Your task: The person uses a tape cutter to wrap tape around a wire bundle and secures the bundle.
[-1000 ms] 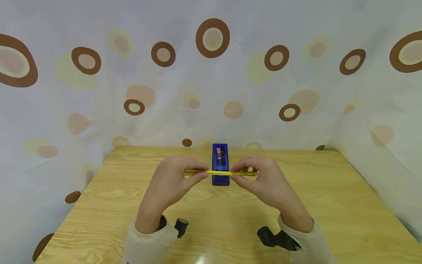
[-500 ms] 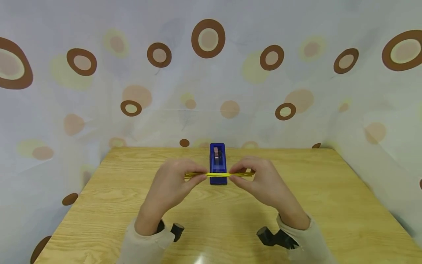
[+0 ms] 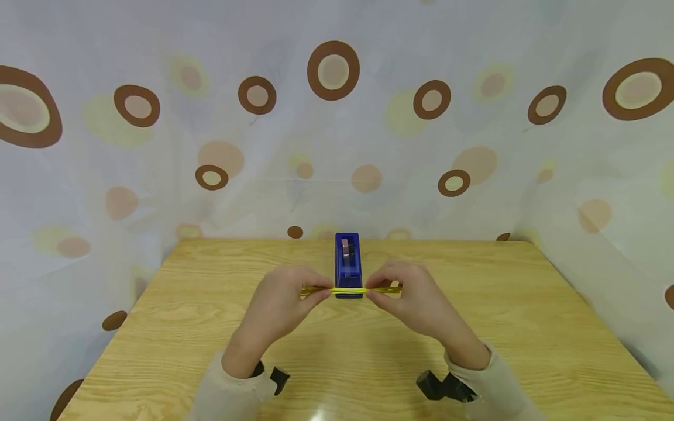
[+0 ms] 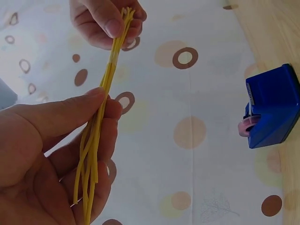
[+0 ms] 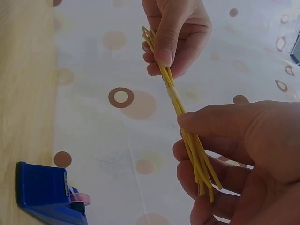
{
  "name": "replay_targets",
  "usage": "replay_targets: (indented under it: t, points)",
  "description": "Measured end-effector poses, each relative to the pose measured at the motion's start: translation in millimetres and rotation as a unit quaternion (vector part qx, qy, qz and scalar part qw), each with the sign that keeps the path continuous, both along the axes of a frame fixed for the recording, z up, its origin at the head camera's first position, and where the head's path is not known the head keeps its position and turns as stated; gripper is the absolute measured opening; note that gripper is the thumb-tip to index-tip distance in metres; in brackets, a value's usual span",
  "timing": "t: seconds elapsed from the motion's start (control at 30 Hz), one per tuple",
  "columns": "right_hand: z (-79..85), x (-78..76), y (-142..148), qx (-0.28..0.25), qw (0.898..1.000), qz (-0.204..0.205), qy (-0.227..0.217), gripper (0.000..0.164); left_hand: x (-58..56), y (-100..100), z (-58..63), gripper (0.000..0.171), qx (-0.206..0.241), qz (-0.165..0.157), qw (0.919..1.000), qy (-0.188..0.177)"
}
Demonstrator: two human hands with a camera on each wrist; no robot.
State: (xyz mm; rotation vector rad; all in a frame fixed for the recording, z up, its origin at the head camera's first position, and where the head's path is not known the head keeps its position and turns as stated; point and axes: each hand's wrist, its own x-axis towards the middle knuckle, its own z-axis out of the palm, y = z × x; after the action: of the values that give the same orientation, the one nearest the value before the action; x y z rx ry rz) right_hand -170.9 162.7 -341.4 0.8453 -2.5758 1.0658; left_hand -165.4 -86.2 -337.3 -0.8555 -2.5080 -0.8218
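Note:
A bundle of thin yellow strands (image 3: pixel 348 290) is held level in front of me, with a whitish band of clear tape (image 4: pixel 113 58) round its middle. My left hand (image 3: pixel 281 297) pinches one side of it between thumb and fingers. On the other side my right hand (image 3: pixel 413 297) does the same, leaving a short taped stretch between the two grips. Loose strand ends (image 5: pixel 206 180) fan out over the curled fingers in the right wrist view. Beyond the hands stands a blue tape dispenser (image 3: pixel 347 254) with a pinkish roll (image 4: pixel 247 125); the bundle overlaps its near end in the head view.
Under the hands lies a light wooden table (image 3: pixel 221 339). A pale cloth (image 3: pixel 400 204) with brown and beige circles hangs behind the table and along its sides. Black wrist mounts (image 3: pixel 447 387) stick out of both sleeves.
Both hands have come slightly lower and nearer with the bundle, which now crosses the dispenser closer to its front end. The head view has shifted a little. Both pinches stay on the strands.

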Motion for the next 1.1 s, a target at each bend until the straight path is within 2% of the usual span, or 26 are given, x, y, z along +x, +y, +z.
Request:
replay_targets:
  t: [0.43, 0.63, 0.93, 1.1]
  points:
    - [-25.1, -8.0, -4.1, 0.001, 1.0, 0.0, -0.013, 0.011, -8.8, -3.1, -21.9, 0.01, -0.033, 0.007, 0.9985, -0.042]
    - [-36.4, -12.5, -3.3, 0.006, 0.999, -0.001, -0.032, 0.009, -14.5, -1.0, -34.0, 0.01, -0.044, 0.01, 0.9971, -0.062]
    - [-50.9, -20.9, -2.7, 0.01, 0.998, -0.004, -0.06, 0.005, -22.6, 0.6, -45.6, 0.01, -0.055, 0.006, 0.9958, -0.072]
    - [-57.0, -25.5, -2.5, 0.009, 0.997, -0.01, -0.07, 0.005, -27.9, 0.8, -51.1, 0.013, -0.056, -0.001, 0.9941, -0.093]
